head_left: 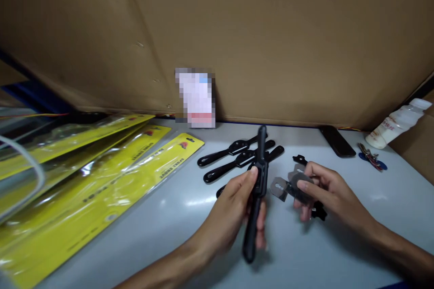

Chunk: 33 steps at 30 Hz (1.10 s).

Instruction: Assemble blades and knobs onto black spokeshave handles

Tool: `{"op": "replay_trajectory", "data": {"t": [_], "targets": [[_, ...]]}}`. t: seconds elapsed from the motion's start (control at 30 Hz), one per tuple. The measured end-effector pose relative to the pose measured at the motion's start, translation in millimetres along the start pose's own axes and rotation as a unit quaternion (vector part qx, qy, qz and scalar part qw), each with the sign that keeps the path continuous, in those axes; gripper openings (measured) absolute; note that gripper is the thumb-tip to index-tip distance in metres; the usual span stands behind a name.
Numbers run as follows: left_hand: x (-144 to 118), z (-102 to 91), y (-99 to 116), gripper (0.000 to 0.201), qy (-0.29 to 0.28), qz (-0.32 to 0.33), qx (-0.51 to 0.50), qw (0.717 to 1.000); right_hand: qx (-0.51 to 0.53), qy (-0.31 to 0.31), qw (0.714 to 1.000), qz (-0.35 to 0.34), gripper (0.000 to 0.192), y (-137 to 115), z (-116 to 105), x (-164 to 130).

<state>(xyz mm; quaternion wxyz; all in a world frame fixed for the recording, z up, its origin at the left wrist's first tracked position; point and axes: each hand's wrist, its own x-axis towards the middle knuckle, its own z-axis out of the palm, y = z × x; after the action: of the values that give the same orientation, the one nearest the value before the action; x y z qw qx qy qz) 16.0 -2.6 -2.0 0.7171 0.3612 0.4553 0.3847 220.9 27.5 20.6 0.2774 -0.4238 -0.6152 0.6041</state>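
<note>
L hand (233,210) – black handle (256,198) | R hand (323,192) – metal blades (288,186)

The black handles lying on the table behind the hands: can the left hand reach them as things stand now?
Probably not freely. The left hand already grips a black handle, so its fingers are occupied. The way to the black handles on the table itself looks open.

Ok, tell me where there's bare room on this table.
Bare: the tabletop between the yellow packets and the left hand, and near the right edge below the keys. Crowded: around the black handles and the right hand.
</note>
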Motion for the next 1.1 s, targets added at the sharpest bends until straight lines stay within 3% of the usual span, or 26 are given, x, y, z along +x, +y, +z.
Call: {"op": "replay_trajectory", "data": {"t": [0.17,0.33,0.77,0.9,1.1], "targets": [[0.7,-0.3,-6.8,0.042,-0.016,-0.044,0.035,0.998,-0.013,-0.03,0.998,0.054,0.04,8.0,2.2,6.2],[1.3,-0.8,-4.0,0.03,-0.049,-0.018,0.047,0.998,-0.017,-0.051,0.997,0.055,0.043,12.4,5.8,7.1],[0.1,2.7,-9.5,0.04,-0.071,0.019,0.181,0.981,0.019,-0.1,0.992,0.072,0.037,13.9,5.3,4.4],[-1.3,3.8,-7.7,0.045,-0.076,0.039,0.172,0.981,0.037,-0.085,0.993,0.077,0.033,14.6,5.1,5.9],[-3.7,3.4,-8.6,0.036,-0.106,0.031,0.168,0.98,0.093,-0.072,0.99,0.084,0.026,15.9,3.7,9.7]]}}
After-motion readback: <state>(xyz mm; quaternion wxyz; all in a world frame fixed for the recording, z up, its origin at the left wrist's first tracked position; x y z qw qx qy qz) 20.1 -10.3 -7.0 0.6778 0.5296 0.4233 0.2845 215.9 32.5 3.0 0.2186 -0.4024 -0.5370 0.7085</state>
